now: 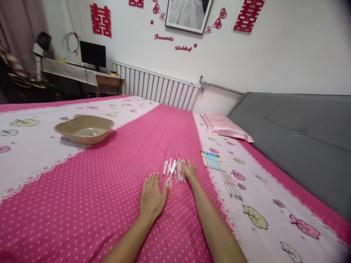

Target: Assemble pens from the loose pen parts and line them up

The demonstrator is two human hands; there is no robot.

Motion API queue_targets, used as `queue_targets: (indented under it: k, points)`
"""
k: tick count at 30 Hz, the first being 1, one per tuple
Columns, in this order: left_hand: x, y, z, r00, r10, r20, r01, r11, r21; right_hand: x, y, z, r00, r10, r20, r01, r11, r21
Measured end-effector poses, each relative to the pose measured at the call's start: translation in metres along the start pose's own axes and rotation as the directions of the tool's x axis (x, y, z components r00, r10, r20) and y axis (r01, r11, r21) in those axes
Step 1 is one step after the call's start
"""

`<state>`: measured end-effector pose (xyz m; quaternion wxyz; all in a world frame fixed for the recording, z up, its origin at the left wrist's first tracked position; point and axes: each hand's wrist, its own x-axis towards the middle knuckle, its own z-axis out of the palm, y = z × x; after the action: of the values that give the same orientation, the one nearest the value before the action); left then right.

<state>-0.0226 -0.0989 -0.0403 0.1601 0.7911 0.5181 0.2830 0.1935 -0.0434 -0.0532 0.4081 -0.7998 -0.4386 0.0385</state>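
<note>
A loose pile of slim pens (172, 167), mostly white and pale pink, lies on the pink dotted bedspread. My left hand (153, 195) rests flat at the pile's left, fingers stretched out and thumb beside the nearest pens. Curved over the right edge of the pile is my right hand (189, 170), its fingertips touching pens; I see none gripped in it. To the right, a neat row of blue and orange-tipped pens (213, 161) lies side by side. Just nearer to me sits a smaller group of pale pens with pinkish marks (232, 187).
A beige plastic basin (85, 138) stands on the bed at the left. At the back right lies a pink pillow (226, 128) against the grey headboard (296, 146). Beyond the bed are a white radiator (156, 86) and a desk with a monitor (93, 54).
</note>
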Motion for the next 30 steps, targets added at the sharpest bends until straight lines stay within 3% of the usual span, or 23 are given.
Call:
queue_targets:
  k: [4,9,12,15,17,21,26,28,30]
  points:
    - [0.023,0.005,0.004,0.997,0.042,0.061,-0.038,0.997,-0.064,-0.008,-0.007,0.016,0.999,0.023,0.038,-0.026,0.996,0.081]
    - [0.054,0.010,0.012,0.982,0.146,0.123,-0.125,0.979,-0.160,-0.021,-0.006,0.015,0.998,0.038,0.050,-0.048,0.975,0.215]
    - [0.058,0.010,0.013,0.978,0.162,0.128,-0.134,0.969,-0.208,-0.031,-0.004,0.012,0.998,0.027,0.051,-0.040,0.959,0.281]
    - [0.049,0.007,0.011,0.987,0.122,0.101,-0.088,0.952,-0.293,-0.043,-0.002,0.011,0.998,-0.007,0.064,-0.014,0.943,0.331]
    - [0.039,0.005,0.008,0.995,0.025,0.092,0.011,0.929,-0.370,-0.050,-0.002,0.011,0.998,-0.020,0.065,-0.005,0.934,0.357]
    - [0.021,0.015,-0.011,0.992,-0.100,0.077,0.126,0.845,-0.520,-0.055,-0.004,0.009,0.997,0.025,0.068,-0.049,0.925,0.377]
    - [-0.001,0.044,-0.050,0.997,-0.031,-0.076,-0.017,0.824,-0.566,-0.052,-0.012,0.005,0.997,0.038,0.063,-0.055,0.954,0.294]
    - [-0.009,0.045,-0.053,0.994,0.013,-0.105,-0.065,0.859,-0.508,-0.051,-0.013,0.004,0.998,0.037,0.057,-0.050,0.966,0.254]
    - [-0.011,0.036,-0.042,0.991,0.044,-0.129,-0.091,0.918,-0.386,-0.051,-0.014,0.004,0.997,0.036,0.068,-0.051,0.971,0.232]
